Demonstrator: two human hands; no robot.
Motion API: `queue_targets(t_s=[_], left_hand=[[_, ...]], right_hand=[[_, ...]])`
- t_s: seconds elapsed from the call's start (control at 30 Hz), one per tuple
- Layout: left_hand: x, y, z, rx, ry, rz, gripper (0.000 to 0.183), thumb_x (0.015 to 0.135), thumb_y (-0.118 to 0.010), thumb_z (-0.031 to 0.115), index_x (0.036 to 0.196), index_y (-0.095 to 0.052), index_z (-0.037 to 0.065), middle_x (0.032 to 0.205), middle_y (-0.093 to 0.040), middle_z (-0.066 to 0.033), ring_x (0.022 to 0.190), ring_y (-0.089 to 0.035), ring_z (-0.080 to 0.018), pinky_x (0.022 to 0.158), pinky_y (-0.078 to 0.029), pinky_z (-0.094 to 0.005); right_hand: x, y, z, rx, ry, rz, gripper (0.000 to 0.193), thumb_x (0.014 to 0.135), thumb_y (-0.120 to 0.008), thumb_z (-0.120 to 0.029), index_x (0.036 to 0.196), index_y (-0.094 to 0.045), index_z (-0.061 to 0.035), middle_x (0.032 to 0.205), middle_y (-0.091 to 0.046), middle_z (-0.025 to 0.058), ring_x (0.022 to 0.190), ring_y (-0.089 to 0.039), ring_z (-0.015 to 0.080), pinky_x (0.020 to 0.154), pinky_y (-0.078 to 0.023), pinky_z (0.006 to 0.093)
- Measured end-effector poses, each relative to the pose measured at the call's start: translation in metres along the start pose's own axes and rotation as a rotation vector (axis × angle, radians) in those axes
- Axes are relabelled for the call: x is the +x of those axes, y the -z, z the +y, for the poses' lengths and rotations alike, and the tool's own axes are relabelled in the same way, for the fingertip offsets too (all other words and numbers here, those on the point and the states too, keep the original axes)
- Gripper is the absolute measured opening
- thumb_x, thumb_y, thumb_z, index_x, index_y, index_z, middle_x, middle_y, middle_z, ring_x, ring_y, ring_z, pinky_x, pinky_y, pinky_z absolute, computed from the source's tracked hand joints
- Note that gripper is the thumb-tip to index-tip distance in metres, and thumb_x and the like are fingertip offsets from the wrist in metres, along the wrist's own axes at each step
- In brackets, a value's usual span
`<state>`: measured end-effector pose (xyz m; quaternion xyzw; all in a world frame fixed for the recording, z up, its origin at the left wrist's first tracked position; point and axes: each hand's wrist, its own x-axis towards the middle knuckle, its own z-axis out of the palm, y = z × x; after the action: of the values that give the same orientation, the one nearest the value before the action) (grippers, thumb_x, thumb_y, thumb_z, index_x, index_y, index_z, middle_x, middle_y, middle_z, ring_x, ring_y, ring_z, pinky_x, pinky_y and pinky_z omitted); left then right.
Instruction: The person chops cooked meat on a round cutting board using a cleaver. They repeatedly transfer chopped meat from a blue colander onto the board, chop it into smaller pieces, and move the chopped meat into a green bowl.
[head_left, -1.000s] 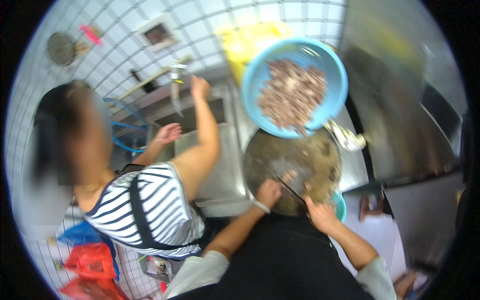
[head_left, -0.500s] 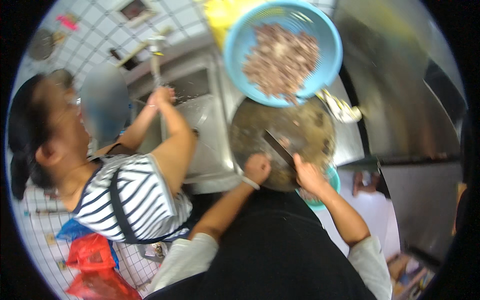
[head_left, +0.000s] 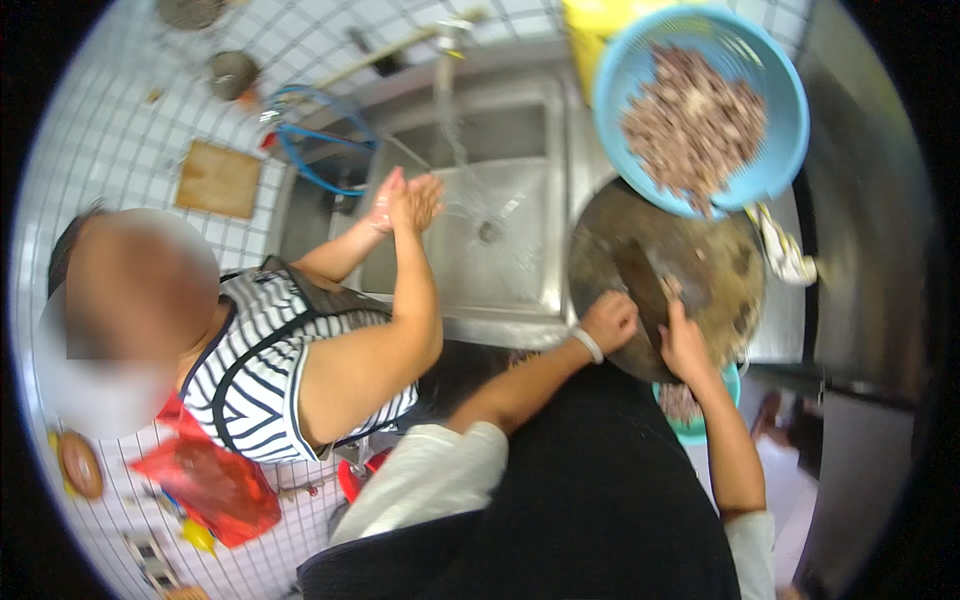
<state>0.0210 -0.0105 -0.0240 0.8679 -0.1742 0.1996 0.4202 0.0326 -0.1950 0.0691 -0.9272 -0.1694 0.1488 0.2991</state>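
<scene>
A round, dark chopping board (head_left: pixel 725 330) lies before me, with a few small meat scraps (head_left: pixel 670 286) on it. My right hand (head_left: pixel 688 345) grips a cleaver, its index finger stretched along the blade. The dark cleaver blade (head_left: pixel 640 275) points away from me across the board. Beside it on the left, my left hand (head_left: pixel 610 320) rests at the board with fingers curled; anything inside them is hidden. Touching the board's far edge is a light-blue colander (head_left: pixel 612 110) holding a heap of cut meat strips (head_left: pixel 700 120).
Left of the board is a metal sink (head_left: pixel 540 230) with water running from a tap (head_left: pixel 452 38). A co-worker in a striped top (head_left: pixel 270 350) stands there, palms together (head_left: pixel 408 200). A green basin (head_left: pixel 690 437) with meat sits below the board. A whitish cloth (head_left: pixel 785 250) lies right.
My view has swung left, so the board and colander appear farther right. The cleaver blade now shows more of its face. The co-worker's hands have left the water stream.
</scene>
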Motion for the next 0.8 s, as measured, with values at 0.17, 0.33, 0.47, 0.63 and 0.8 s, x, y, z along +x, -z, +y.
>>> queue_targets(t_s=[0.17,0.33,0.47,0.63,0.8], left_hand=[[0.036,0.043,-0.024,-0.024,0.195,0.329,0.015,0.075,-0.064,0.000,0.090,-0.062,0.003,0.095,-0.059,-0.0128,0.075,-0.060,-0.0272,0.068,-0.050,-0.0334],[0.116,0.077,-0.056,0.091,0.304,0.453,0.017,0.074,-0.058,0.002,0.090,-0.061,0.005,0.091,-0.059,-0.0116,0.079,-0.058,-0.0283,0.072,-0.047,-0.0362],[0.163,0.086,-0.039,0.129,0.106,0.396,0.018,0.073,-0.057,0.004,0.091,-0.061,0.006,0.090,-0.059,-0.0137,0.079,-0.058,-0.0313,0.070,-0.047,-0.0379],[0.187,0.099,-0.009,0.115,0.194,0.189,0.026,0.069,-0.058,-0.004,0.093,-0.065,0.004,0.090,-0.064,-0.0104,0.079,-0.061,-0.0238,0.073,-0.049,-0.0348],[0.247,0.097,0.002,0.269,-0.130,-0.052,0.021,0.073,-0.060,0.000,0.093,-0.064,0.005,0.082,-0.060,-0.0109,0.074,-0.060,-0.0243,0.066,-0.049,-0.0339]], right_hand=[[-0.028,0.009,0.012,-0.030,0.114,0.056,0.039,0.082,-0.055,0.001,0.117,-0.038,0.0015,0.071,-0.057,0.0320,0.068,-0.055,0.0508,0.061,-0.041,0.0579],[-0.013,0.001,-0.011,-0.267,0.149,-0.239,0.031,0.081,-0.059,-0.005,0.105,-0.040,-0.0041,0.072,-0.059,0.0287,0.069,-0.058,0.0483,0.061,-0.044,0.0565],[0.000,-0.004,0.000,-0.222,0.114,-0.154,0.034,0.081,-0.059,-0.007,0.109,-0.041,-0.0051,0.071,-0.060,0.0280,0.072,-0.059,0.0475,0.066,-0.045,0.0570],[0.006,0.025,0.011,-0.120,0.049,-0.137,0.045,0.074,-0.059,-0.005,0.116,-0.041,-0.0060,0.075,-0.063,0.0250,0.073,-0.061,0.0440,0.065,-0.048,0.0521],[-0.003,0.026,-0.012,-0.172,0.134,-0.169,0.031,0.086,-0.044,-0.008,0.116,-0.042,-0.0051,0.075,-0.066,0.0187,0.071,-0.067,0.0358,0.063,-0.052,0.0462]])
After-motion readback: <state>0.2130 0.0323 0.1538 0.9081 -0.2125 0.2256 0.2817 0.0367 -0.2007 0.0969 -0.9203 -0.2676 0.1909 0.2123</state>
